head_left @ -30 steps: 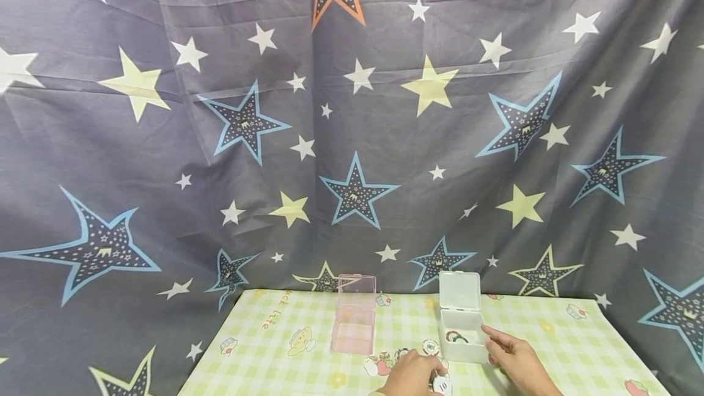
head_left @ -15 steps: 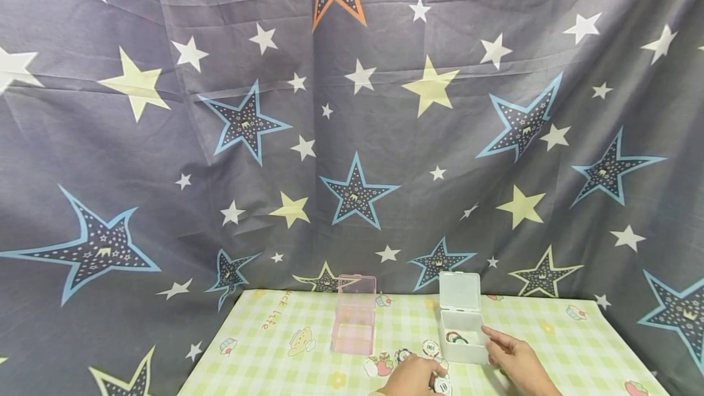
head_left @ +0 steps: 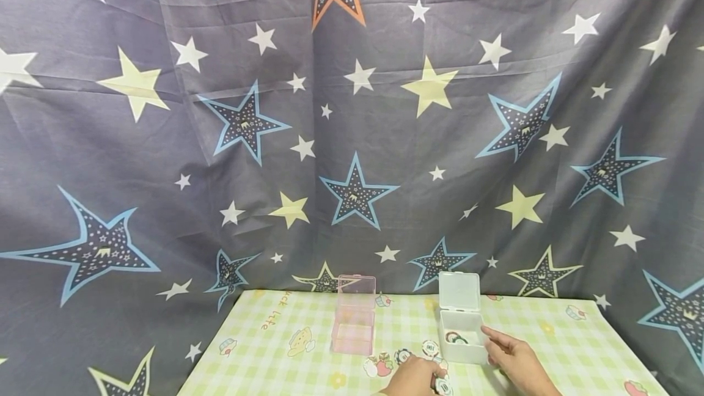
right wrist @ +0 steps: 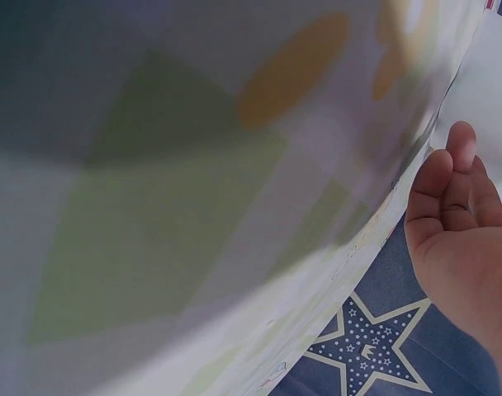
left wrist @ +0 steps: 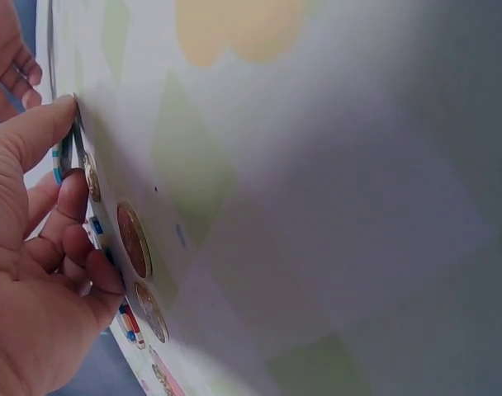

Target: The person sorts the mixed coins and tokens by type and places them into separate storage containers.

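On a checked worktop point(head_left: 596, 353), a white box point(head_left: 464, 354) stands lid-up with a right hand point(head_left: 518, 360), loosely extended and gripping nothing, touching its right side, while a left hand point(head_left: 412, 377), grip narrowed to a pinch, holds a round chip point(left wrist: 66, 153) just short of the box's near left corner.

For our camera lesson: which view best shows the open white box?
The head view: it shows the white box nearly whole, its lid raised and chips inside. The right wrist view shows only part, beside the right hand; in the left wrist view I can't make it out.
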`<state>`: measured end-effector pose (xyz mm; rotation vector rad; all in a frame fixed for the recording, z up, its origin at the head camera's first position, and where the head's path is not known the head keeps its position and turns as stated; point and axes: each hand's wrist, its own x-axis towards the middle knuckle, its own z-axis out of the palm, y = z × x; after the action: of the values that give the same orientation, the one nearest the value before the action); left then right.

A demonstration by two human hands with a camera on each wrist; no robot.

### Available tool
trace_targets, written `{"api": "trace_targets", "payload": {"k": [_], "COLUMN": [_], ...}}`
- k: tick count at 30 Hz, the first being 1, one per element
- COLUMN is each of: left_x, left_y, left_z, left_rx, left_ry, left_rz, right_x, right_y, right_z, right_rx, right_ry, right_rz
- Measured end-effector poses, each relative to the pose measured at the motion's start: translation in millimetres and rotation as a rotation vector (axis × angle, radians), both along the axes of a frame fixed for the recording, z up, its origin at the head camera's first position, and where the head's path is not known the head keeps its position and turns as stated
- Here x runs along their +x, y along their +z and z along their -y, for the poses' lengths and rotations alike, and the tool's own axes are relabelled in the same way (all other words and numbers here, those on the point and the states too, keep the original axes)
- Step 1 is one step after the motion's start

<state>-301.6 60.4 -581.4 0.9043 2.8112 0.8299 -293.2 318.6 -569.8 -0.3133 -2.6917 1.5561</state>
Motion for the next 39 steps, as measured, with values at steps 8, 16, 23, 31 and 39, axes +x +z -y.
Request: {"api": "trace_targets", "payload": {"k": [8,16,23,31,39], "left_x": [-1.6,-4.4,-6.0,-8.0,-8.0], "left_y": [-3.5,-3.4,-1.8,-3.8,-1.9], "left_z": [0.2,4.4,13.3,21.2,25.9], "left_rx": [0.004,-0.005,0.061,0.141,0.143], "left_ry": [0.007,-0.004,-0.001,0.048,0.087], "left_rz": [-0.029,-0.075,0.023,0.046,-0.021], "right_x": [0.1,-0.3,0.4,0.5,-1.0], "right_y": [0.6,1.0,1.8,1.7,-0.3], "right_z": [0.9,0.5,1.2,2.3,0.4], "right_rx": [-0.018,-0.021,0.012,0.006,0.012], "right_ry": [-0.001,0.001,0.001,-0.009,-0.001], "right_rz": [0.004,0.015,0.007,-0.002,-0.003]}}
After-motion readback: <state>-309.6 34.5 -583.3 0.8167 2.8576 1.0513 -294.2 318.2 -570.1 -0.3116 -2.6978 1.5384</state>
